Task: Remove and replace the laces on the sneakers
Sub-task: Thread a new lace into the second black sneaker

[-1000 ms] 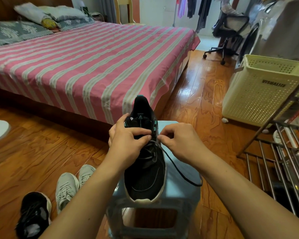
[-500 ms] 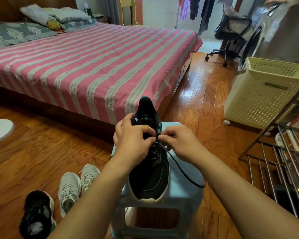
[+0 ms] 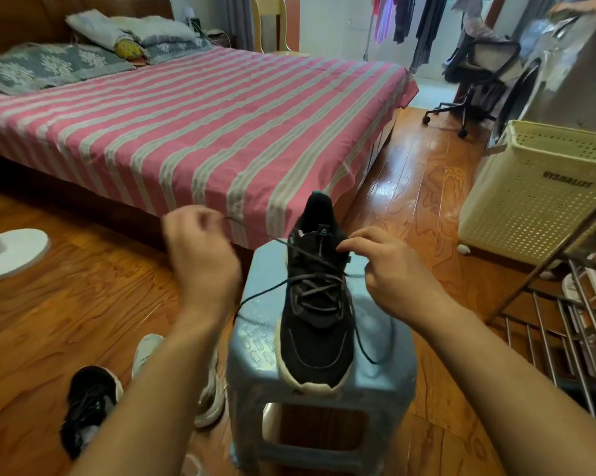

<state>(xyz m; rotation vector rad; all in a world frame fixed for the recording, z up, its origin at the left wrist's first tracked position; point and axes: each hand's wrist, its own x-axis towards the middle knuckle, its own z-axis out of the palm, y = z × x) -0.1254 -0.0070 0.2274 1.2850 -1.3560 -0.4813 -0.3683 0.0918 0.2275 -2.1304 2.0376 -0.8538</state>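
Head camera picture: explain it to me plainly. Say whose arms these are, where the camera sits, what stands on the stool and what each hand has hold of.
There is no machine here. A person wears a wide-angle camera on the head, so it looks forward and down along their own two bare arms. A black sneaker stands on a grey-blue plastic stool, toe toward the camera. The left hand, blurred by motion, is raised to the left of the shoe and pinches one end of the dark lace, drawn out from the top eyelets. The right hand sits by the shoe's tongue, fingers curled; it seems to pinch the lace there. On the wooden floor lie another black sneaker and a pale pair.
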